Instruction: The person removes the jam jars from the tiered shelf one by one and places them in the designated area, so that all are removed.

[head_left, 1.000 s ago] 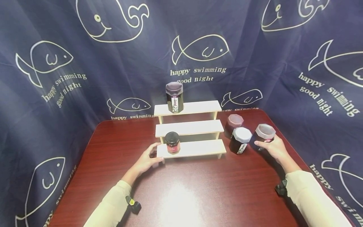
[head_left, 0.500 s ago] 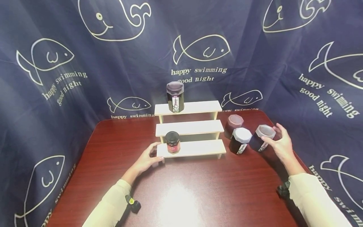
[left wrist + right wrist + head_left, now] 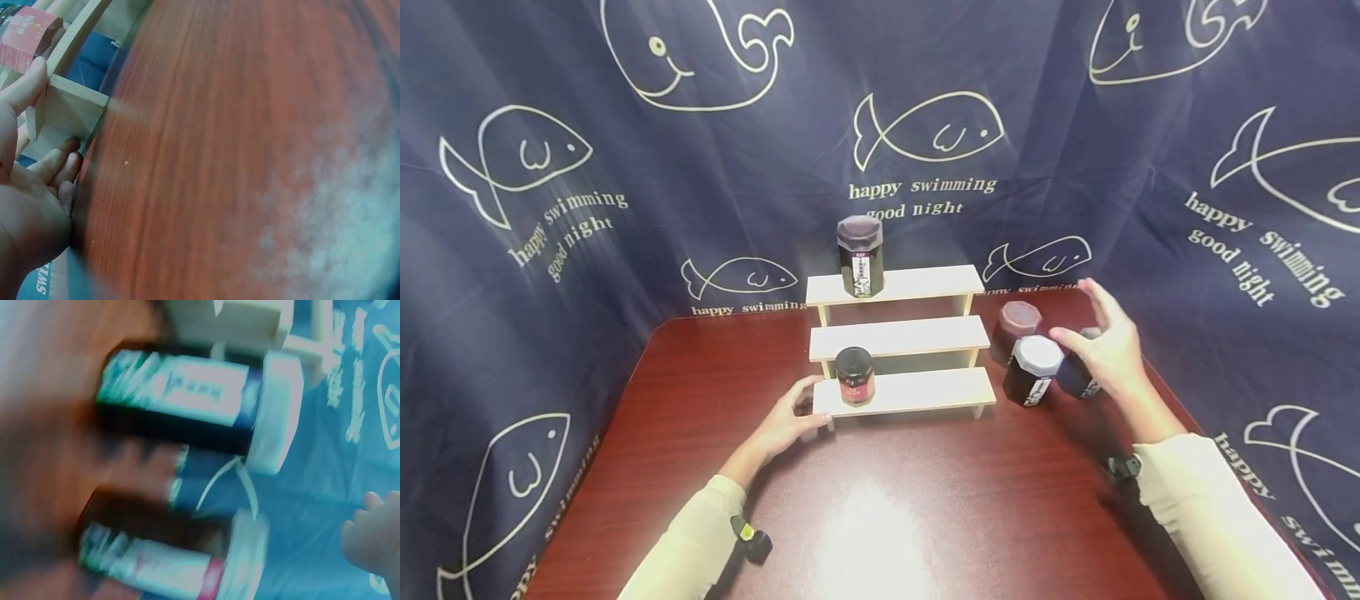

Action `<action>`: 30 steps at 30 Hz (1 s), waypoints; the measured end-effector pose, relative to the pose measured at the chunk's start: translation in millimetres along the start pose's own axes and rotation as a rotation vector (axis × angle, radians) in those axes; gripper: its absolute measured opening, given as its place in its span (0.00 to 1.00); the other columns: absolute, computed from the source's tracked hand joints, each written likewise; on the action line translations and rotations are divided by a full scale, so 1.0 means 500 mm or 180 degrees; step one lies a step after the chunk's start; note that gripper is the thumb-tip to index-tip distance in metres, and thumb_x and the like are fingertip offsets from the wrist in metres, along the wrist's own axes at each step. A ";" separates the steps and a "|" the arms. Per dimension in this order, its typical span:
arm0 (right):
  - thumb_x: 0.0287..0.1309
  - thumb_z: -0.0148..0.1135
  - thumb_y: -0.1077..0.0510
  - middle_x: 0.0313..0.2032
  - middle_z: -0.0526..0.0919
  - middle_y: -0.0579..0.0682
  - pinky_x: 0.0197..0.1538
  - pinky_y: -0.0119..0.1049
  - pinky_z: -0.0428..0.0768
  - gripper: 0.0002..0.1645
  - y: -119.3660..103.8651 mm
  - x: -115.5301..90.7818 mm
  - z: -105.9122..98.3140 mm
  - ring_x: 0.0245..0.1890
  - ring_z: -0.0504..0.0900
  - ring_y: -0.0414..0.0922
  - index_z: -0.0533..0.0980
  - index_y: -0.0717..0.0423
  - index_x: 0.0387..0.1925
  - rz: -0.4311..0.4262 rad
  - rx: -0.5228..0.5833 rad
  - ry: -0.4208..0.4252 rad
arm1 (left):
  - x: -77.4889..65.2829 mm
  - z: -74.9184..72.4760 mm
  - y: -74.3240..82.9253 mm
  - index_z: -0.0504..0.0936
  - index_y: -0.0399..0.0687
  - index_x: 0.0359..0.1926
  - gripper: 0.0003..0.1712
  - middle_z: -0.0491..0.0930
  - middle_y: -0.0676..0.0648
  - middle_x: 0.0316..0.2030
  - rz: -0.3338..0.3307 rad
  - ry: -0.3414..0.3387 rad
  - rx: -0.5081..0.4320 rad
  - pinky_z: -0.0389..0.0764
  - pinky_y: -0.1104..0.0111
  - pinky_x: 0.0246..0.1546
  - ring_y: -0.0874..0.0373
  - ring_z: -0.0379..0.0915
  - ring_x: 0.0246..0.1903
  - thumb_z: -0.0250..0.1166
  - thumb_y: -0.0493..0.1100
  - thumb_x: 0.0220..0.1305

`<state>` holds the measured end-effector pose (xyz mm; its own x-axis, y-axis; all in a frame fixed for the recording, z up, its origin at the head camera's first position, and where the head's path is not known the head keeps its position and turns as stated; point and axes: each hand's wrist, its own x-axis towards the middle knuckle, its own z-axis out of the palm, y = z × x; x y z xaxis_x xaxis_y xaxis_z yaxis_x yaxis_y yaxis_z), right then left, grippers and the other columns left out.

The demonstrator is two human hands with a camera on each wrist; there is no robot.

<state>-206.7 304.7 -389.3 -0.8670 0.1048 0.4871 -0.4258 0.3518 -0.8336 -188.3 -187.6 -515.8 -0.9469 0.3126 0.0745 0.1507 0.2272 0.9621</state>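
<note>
Right hand [image 3: 1112, 350] shifted left over red table [image 3: 1000, 479], navy drapes [image 3: 1060, 167] behind.

Head cam bright, white glare on desk [image 3: 955, 475] low ctr. L wrist: dimmer, bluish glare lwr rt. R wrist: jars [image 3: 178, 390] v. blurred, bluish cast.

Free room spans the glossy red-brown wooden table [image 3: 1000, 479] before the three-step pale wooden stand [image 3: 917, 336]. The left hand [image 3: 786, 427] blocks the stand's lower left end; a white-lidded dark octagonal jar [image 3: 1032, 379] and a reddish-lidded octagonal jar [image 3: 1018, 318] crowd its right side.
</note>
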 end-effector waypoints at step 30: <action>0.59 0.71 0.63 0.74 0.61 0.59 0.71 0.46 0.63 0.50 -0.090 0.122 0.280 0.74 0.60 0.56 0.55 0.62 0.77 0.0434 0.0627 -0.1217 | 0.005 0.005 -0.019 0.64 0.40 0.72 0.42 0.76 0.31 0.59 -0.0096 0.0075 0.0099 0.72 0.53 0.58 0.38 0.71 0.60 0.71 0.29 0.59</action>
<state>-276.5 165.2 -358.7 -0.9362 -0.2264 0.2690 -0.3101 0.1711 -0.9352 -191.5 -186.8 -525.2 -0.9576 0.2835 0.0520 0.1303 0.2649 0.9554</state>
